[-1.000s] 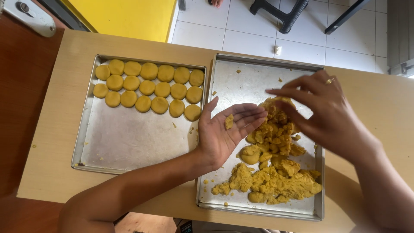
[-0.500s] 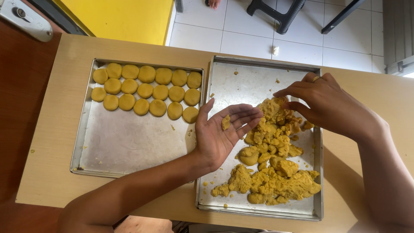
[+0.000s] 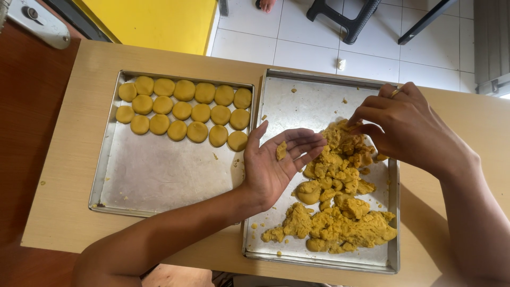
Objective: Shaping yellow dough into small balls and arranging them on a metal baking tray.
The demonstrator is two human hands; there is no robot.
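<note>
White floor tiles and a yellow panel lie beyond the wooden table (image 3: 58,175). From the head view, the left hand (image 3: 276,165) lies palm up, fingers spread, a small dough bit (image 3: 281,150) on it. Just right, the dough heap (image 3: 340,207) runs near-to-far down the right tray (image 3: 313,95); the right hand (image 3: 406,127) pinches its far end. Shaped rounds (image 3: 183,111) fill the left tray (image 3: 154,175). Half a second ago the right hand sat slightly farther back.

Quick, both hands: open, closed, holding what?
Left hand: open, palm up, small dough bit lying on it.
Right hand: fingertips pinched on the dough pile in the right tray.
</note>
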